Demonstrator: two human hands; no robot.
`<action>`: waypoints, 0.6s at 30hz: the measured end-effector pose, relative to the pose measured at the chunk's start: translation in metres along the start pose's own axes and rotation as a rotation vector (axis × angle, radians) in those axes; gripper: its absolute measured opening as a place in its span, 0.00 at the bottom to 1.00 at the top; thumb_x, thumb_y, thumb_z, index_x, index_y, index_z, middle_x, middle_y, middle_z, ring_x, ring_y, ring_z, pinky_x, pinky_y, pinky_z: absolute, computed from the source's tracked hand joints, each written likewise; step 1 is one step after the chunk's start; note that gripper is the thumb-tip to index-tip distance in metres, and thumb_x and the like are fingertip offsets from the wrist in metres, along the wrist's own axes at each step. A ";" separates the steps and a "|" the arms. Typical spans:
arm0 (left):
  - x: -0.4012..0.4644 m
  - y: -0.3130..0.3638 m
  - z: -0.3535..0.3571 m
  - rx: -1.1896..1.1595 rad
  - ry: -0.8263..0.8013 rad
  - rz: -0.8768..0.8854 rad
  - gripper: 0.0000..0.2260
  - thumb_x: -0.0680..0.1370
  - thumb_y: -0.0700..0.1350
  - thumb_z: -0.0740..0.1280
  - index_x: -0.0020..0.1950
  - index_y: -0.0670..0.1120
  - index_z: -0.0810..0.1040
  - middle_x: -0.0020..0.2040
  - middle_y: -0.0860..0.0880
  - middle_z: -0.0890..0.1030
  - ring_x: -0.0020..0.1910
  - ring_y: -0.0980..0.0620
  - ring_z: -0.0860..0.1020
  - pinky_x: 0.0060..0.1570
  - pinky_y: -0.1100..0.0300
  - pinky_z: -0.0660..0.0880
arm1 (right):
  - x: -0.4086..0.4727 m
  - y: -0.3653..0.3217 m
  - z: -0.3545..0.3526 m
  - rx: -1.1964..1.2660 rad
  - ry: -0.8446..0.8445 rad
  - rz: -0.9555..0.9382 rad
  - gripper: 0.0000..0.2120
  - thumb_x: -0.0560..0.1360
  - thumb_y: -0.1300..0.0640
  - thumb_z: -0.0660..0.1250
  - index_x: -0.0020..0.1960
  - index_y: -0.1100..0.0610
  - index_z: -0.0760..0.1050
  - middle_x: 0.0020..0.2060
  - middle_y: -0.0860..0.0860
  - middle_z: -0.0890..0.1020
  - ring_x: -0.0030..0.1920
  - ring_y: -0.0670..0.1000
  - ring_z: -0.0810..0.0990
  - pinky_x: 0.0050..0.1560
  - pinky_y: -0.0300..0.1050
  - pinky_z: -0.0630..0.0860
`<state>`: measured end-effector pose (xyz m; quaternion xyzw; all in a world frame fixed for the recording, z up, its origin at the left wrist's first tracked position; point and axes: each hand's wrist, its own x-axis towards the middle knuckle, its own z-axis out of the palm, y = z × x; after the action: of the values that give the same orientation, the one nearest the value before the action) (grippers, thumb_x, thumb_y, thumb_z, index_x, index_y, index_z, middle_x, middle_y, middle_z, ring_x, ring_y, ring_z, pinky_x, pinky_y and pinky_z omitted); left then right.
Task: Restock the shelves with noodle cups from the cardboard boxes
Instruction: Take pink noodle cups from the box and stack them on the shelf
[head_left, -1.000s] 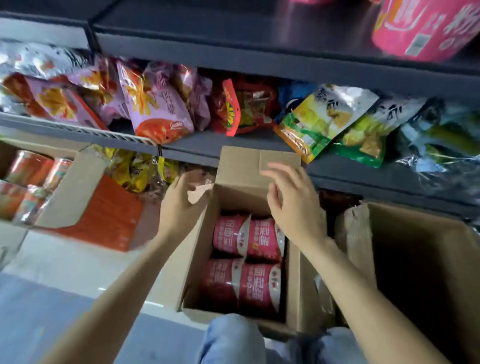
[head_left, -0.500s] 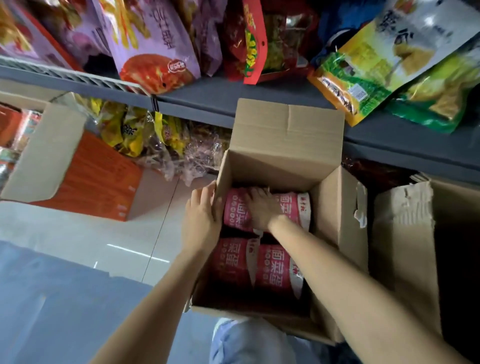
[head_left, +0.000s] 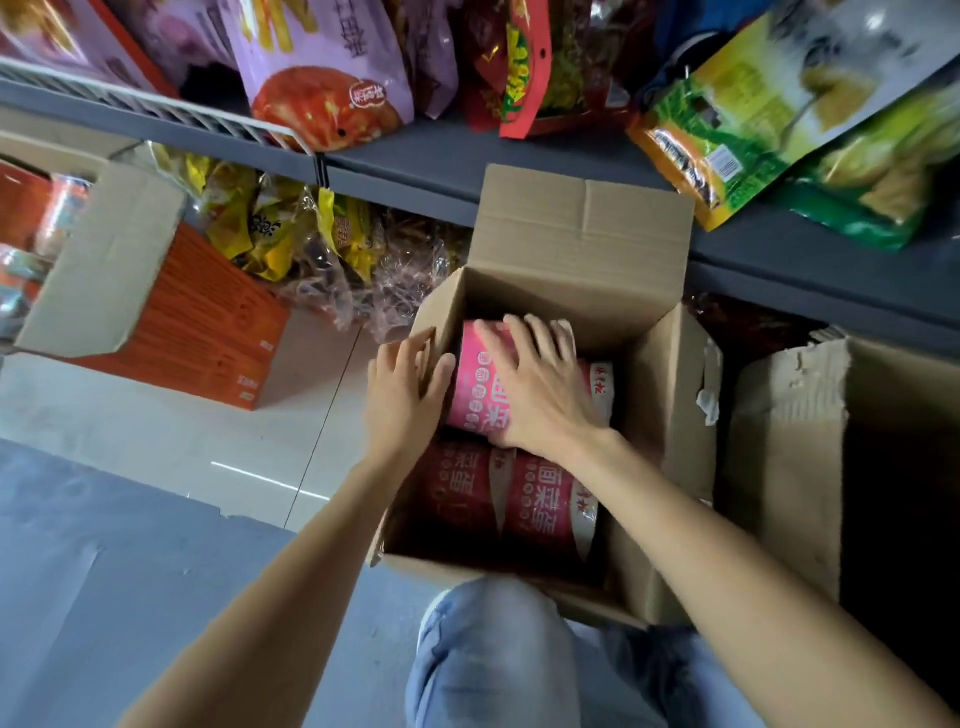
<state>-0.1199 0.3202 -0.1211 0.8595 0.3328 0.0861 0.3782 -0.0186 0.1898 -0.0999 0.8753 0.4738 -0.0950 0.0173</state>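
Note:
An open cardboard box (head_left: 582, 244) stands on the floor below the grey shelf (head_left: 467, 156), with several pink noodle cups lying on their sides inside. My right hand (head_left: 540, 389) grips the far-left pink noodle cup (head_left: 475, 395), which is raised above the others. My left hand (head_left: 405, 395) rests on the box's left wall, thumb touching that cup. Two more cups (head_left: 545, 509) lie in the near row; another is partly hidden under my right hand.
Snack bags (head_left: 332, 73) crowd the shelf above the box. A second open cardboard box (head_left: 810, 457) stands to the right. At the left sits an orange carton (head_left: 208, 332) with its flap up. Yellow and clear snack packs (head_left: 322, 244) fill the bottom shelf. My knee (head_left: 493, 654) is below.
My right hand has closed around the far-left cup and lifted it partway out of the box. My left hand has stayed at the left wall, and the view has tilted further down.

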 end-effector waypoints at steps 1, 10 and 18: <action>-0.003 0.009 -0.007 -0.060 -0.014 -0.027 0.29 0.74 0.63 0.58 0.69 0.48 0.71 0.65 0.47 0.72 0.64 0.48 0.68 0.63 0.57 0.66 | -0.013 0.002 -0.016 -0.002 0.081 -0.043 0.60 0.55 0.41 0.79 0.77 0.55 0.50 0.71 0.61 0.62 0.71 0.63 0.60 0.73 0.62 0.52; -0.032 0.120 -0.108 -0.751 -0.474 -0.029 0.47 0.56 0.67 0.76 0.71 0.53 0.63 0.56 0.57 0.81 0.55 0.57 0.80 0.42 0.61 0.78 | -0.081 0.016 -0.167 -0.268 0.317 -0.375 0.57 0.58 0.42 0.79 0.76 0.55 0.50 0.74 0.61 0.61 0.74 0.61 0.55 0.74 0.61 0.46; -0.053 0.195 -0.151 -1.133 -0.059 -0.045 0.34 0.58 0.61 0.73 0.60 0.52 0.68 0.63 0.45 0.76 0.56 0.50 0.80 0.42 0.54 0.79 | -0.150 -0.008 -0.229 0.538 0.838 0.272 0.25 0.74 0.51 0.70 0.69 0.51 0.69 0.67 0.51 0.65 0.69 0.50 0.62 0.70 0.54 0.64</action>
<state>-0.1216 0.2797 0.1277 0.5172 0.2423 0.2190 0.7911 -0.0707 0.0973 0.1532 0.8653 0.2809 0.1486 -0.3876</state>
